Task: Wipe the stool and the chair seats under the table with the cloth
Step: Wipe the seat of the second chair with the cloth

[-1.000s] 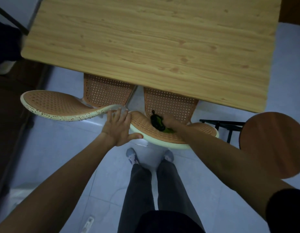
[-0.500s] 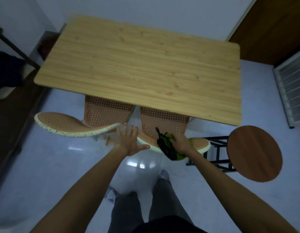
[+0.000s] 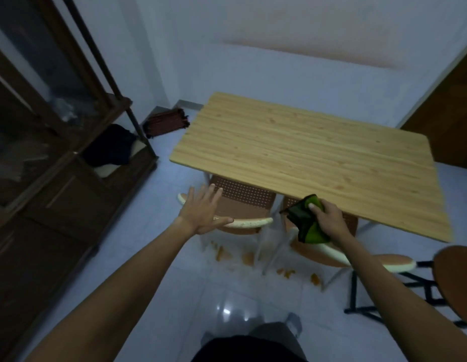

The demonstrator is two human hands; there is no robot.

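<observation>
- You are gripping the cloth (image 3: 308, 223) in your right hand (image 3: 329, 220): fingers curled tight round a bunched wad, thumb pressing on top, a dark flap hanging out toward your left hand.
- Your left hand (image 3: 203, 212) is splayed flat and holding nothing; it is hovering at the rim of the left chair (image 3: 242, 205), and whether the palm is touching that rim I cannot tell.
- The cloth is riding just above the right chair (image 3: 323, 250), close under the near edge of the table (image 3: 305, 152), not pressing on any seat.
- Risk: with the wad this tight, only a small patch would be meeting a seat, so a pass could be leaving streaks; you would do well to spread it first.
- Risk: the hanging flap could be catching on the table edge or a chair rim as you reach in below your grip.
- Risk: both seats are tucked far under the table, so your knuckles could be knocking the underside and the far part of each seat could be going unwiped.
- Risk: orange crumbs (image 3: 249, 257) are lying on the floor below the grip; a trailing cloth could be picking them up.
- The stool (image 3: 457, 280) is standing well off to the outside of your right forearm, beyond the right chair.
- The cloth is looking bright green inside with a dark outer face, soft and crumpled.
- The chair seats are looking brown and perforated with pale, speckled rims; the stool top is looking smooth, round and brown.
</observation>
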